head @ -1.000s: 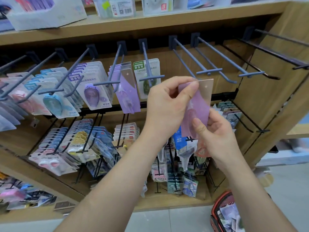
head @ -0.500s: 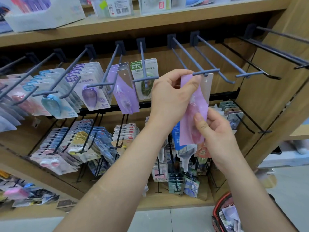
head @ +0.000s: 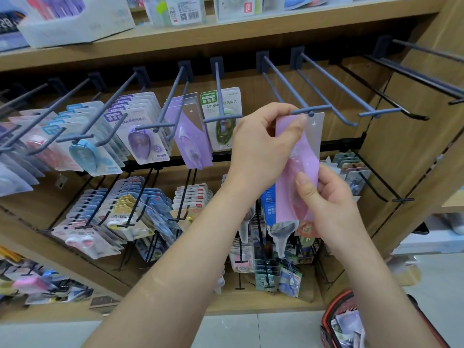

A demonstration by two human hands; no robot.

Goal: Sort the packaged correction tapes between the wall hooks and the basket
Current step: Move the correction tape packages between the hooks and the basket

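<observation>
Right now both hands are up at the tip of one blue hook [head: 286, 86] on the wooden display, and between them is a pink packaged correction tape [head: 298, 156]. The left hand [head: 253, 146] pinches the top of the card, thumb across the front and fingers curled round behind, directly under that hook's crossbar. The right hand [head: 326, 194] clamps the lower half, thumb pressed flat on the blister and the other fingers tucked behind it, lower down beneath the same hook. The card hangs roughly upright, its top edge meeting the hook's front end. Whether the hanging hole has gone onto the prong I cannot tell, since the left fingers cover that spot.

On the next hook to the left of it hangs a green-labelled package [head: 226, 121], and one hook further left a small stack of purple packages [head: 193, 136]. Further left again are rows of blue and lilac packs.

Well below that hook and off to its right, on the pale floor, stands the red-rimmed basket [head: 334, 312], with loose packets lying inside. Above the hook runs a wooden shelf [head: 226, 33] carrying boxed stock.
</observation>
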